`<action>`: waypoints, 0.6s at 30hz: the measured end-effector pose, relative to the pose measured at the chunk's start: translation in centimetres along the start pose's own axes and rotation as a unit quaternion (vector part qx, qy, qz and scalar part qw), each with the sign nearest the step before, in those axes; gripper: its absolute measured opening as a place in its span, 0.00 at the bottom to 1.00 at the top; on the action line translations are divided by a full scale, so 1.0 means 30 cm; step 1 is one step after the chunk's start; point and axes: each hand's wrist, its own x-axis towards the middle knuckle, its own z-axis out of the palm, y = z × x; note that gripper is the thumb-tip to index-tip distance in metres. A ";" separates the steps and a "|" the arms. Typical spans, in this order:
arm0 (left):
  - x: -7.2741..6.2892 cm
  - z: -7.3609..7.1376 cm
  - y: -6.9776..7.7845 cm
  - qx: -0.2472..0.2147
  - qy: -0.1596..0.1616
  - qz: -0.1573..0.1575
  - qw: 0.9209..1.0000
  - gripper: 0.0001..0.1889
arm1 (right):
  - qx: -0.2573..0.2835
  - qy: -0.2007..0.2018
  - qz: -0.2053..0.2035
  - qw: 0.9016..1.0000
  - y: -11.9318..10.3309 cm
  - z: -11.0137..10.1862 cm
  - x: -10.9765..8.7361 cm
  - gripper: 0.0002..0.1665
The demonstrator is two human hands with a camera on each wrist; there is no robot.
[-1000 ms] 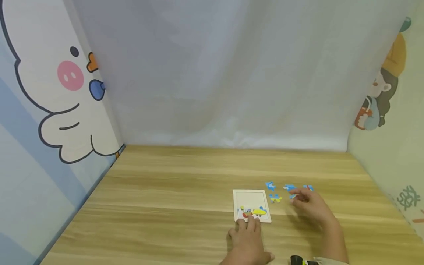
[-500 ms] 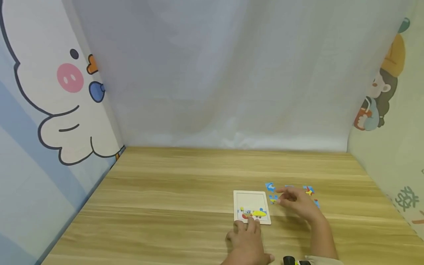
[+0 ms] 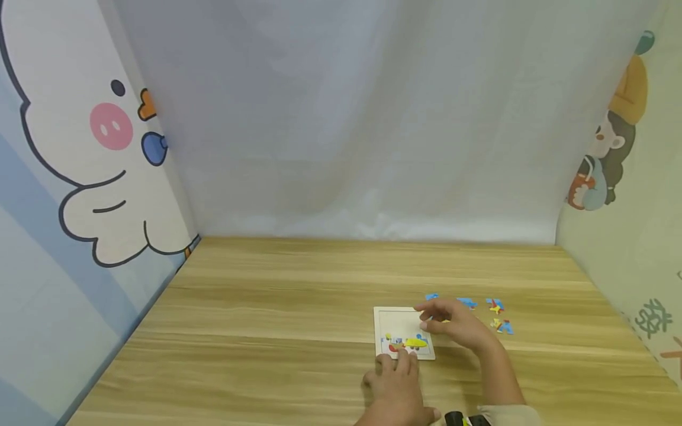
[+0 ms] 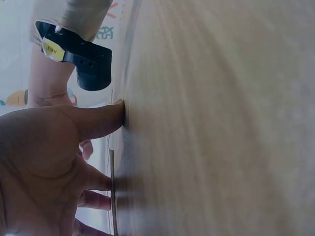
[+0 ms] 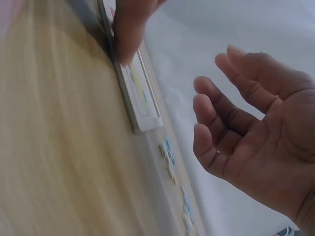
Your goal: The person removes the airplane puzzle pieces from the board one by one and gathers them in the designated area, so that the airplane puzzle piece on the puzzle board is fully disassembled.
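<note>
White curtain (image 3: 346, 130) hung behind a wood-grain table (image 3: 256, 325). Left hand (image 3: 396, 387) was spread wide, fingertips on the near edge of the puzzle board (image 3: 394, 322), thumb on the tabletop. Right hand (image 3: 462, 326) was over the board's right side, fingers bent; couldn't tell if it held anything. Board lay flat, printed pieces (image 3: 417, 342) along its near part. Loose pieces (image 3: 495, 306) sat to its right.

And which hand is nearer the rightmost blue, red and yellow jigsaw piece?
Right. The right hand hovers left of that jigsaw piece; the left hand is farther left, at the near edge of the square pale wooden frame.
</note>
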 end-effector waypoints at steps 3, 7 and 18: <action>0.006 0.007 0.002 -0.002 -0.010 0.000 1.000 0.50 | 0.001 -0.026 -0.011 1.000 -0.010 0.013 0.017 0.23; 0.015 0.014 0.000 -0.009 -0.018 0.001 1.000 0.50 | -0.027 -0.039 -0.022 0.999 -0.020 0.029 0.039 0.22; 0.024 0.022 -0.004 -0.015 -0.013 -0.007 1.000 0.51 | -0.009 -0.109 -0.010 0.994 0.010 0.091 0.100 0.19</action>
